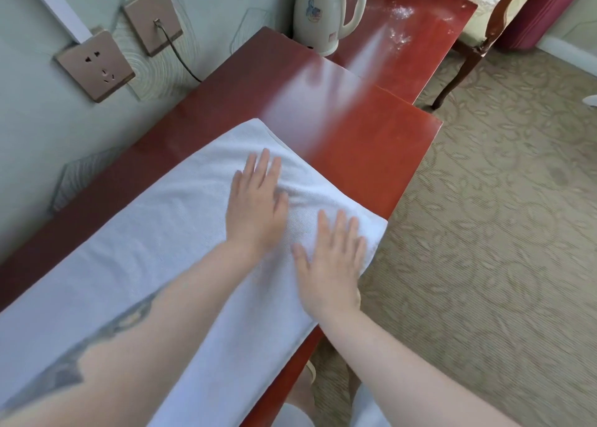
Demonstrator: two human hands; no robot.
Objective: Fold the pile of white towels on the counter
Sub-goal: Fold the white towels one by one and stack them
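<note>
Head view:
- Towel [155,265] lies spread lengthwise along the red counter [355,142], its far end short of the counter's step; its near-right corner just overhangs the front edge.
- Left hand [255,200] lies flat on the towel near its far end, fingers straight and slightly spread, gripping nothing.
- Right hand [332,265] lies flat just beside it, nearer the front edge, fingers likewise straight, holding nothing.
- We judge the step to be smoothing the cloth flat before a fold. A small wrinkle shows between the two hands.
- To do it well, we would press palms outward toward the far end and front corner, chasing that wrinkle off the edge, and square the overhanging corner back onto the counter before folding.
- We see one towel only; whether a pile sits out of frame we cannot tell.

Surroundings, same view:
- Kettle [326,9] stands on the farther counter section, well apart from the towel.
- Two sockets [97,68] on the wall; a cord [181,61] runs from the upper one down behind the counter.
- Chair [478,22] beyond the counter's far end.
- Nothing stands in the towel's way; bare counter lies past its far end.
</note>
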